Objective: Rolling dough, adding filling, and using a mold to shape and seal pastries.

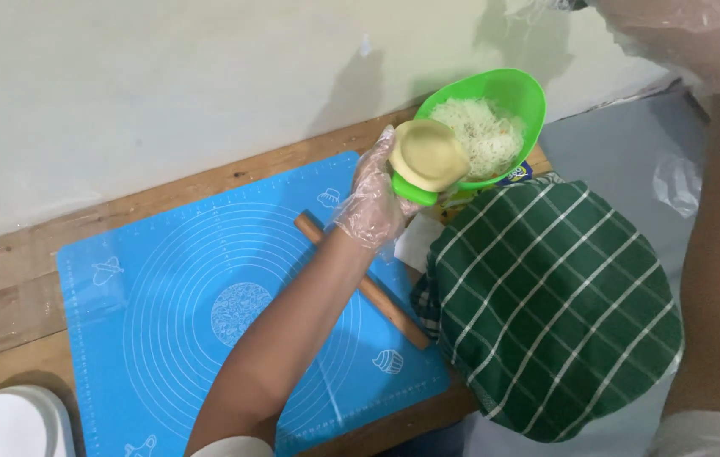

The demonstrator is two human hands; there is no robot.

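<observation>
Item 1: left hand [372, 199], clear plastic glove; grip closed round a green dumpling press [417, 182] w/ a pale dough round [427, 152] laid on top. Held in air, up and away from the body, over the far right corner of the blue rolling mat [165, 279].

Item 2: green bowl [529, 97] of shredded whitish filling [478, 131], just beyond and right of the press, rim touching or nearly so; can't tell which.

Item 3: right hand [698, 34], gloved, at top right edge of frame; grip mostly cut off, can't tell its state. It's nearer the bowl than the left.

Item 4: wooden rolling pin [394, 309], long axis diagonal on the mat, under the left forearm.

Item 5: green checked cloth [554, 305], right of mat. Wooden table [4, 288] under all.
</observation>
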